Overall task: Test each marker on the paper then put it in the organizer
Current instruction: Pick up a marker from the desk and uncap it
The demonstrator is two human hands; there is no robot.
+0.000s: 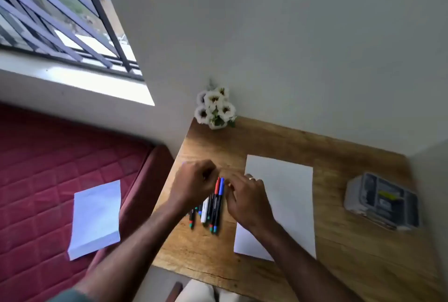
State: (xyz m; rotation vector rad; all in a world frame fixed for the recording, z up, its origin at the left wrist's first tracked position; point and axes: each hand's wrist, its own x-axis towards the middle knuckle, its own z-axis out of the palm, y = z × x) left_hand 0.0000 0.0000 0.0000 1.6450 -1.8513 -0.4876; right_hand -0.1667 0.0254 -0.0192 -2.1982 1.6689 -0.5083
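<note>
Several markers lie side by side on the wooden desk, with red and blue caps at their far ends. My left hand is curled into a fist just over their left side. A faint purple tip pokes out at its far-left edge, as of a marker held inside. My right hand hovers close beside it, fingers bent, over the left edge of the white paper; blur hides what its fingers touch. The grey organizer stands at the desk's right end, apart from both hands.
A small pot of white flowers stands in the desk's far-left corner against the wall. Left of the desk is a red quilted mattress with a stack of white sheets on it. A wall bounds the desk on the right.
</note>
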